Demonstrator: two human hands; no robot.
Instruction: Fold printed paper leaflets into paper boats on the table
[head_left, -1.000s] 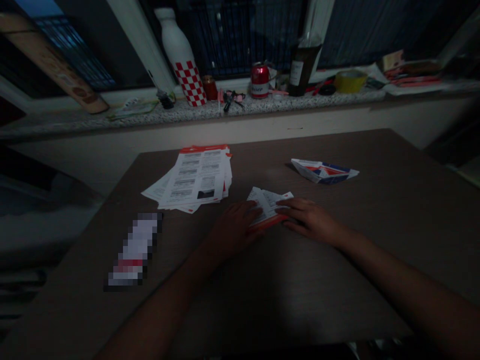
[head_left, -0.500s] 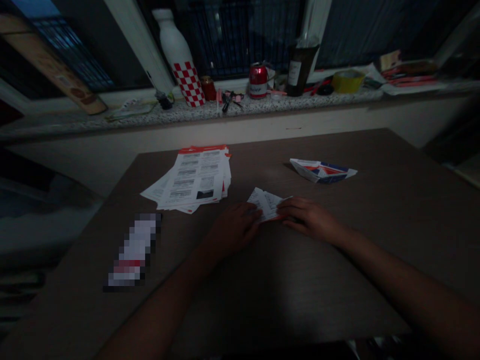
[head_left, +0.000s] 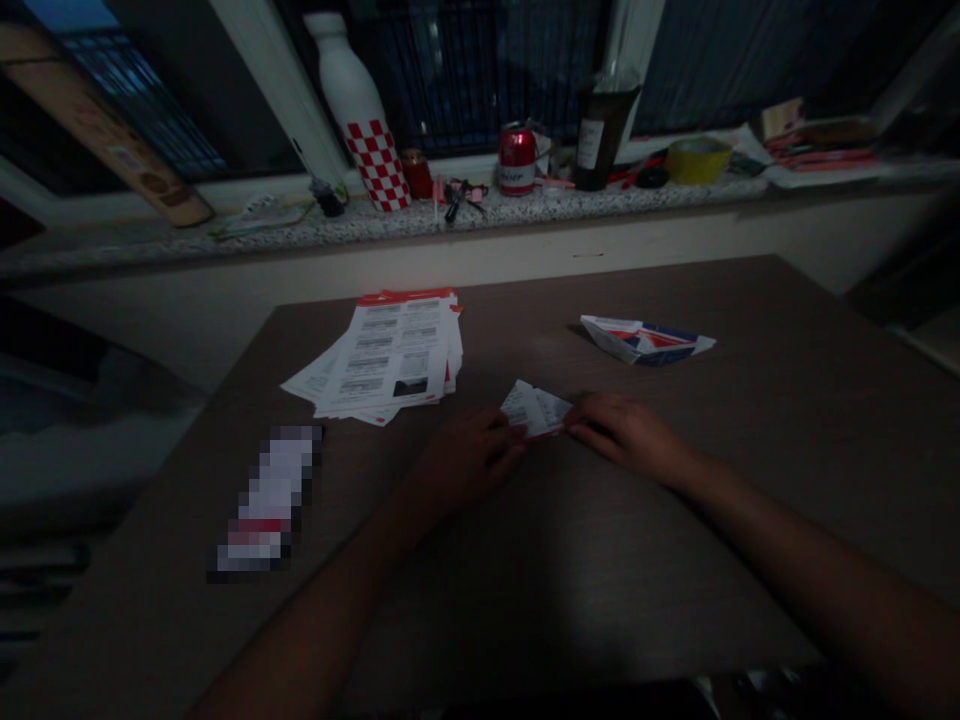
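A small folded sheet of printed paper [head_left: 534,408] lies on the brown table between my hands, its point facing away from me. My left hand [head_left: 472,450] is closed over its left corner, with the fingertips on the paper. At the right corner, my right hand [head_left: 619,430] pinches the paper between thumb and fingers. A folded paper boat [head_left: 646,340], white with blue and orange, rests farther back to the right. Behind my left hand is a fanned stack of printed sheets [head_left: 382,355] with orange edges.
A pixelated, phone-shaped object [head_left: 266,500] lies on the table [head_left: 525,600] at left. Along the granite windowsill [head_left: 300,232] stand a checkered bottle [head_left: 375,160], a red can [head_left: 517,160], a dark container [head_left: 596,140] and a yellow tape roll [head_left: 697,160].
My right hand has slid slightly right to the paper's corner, uncovering more of it. The folded paper has shifted a little, while my left hand stays nearly in place.
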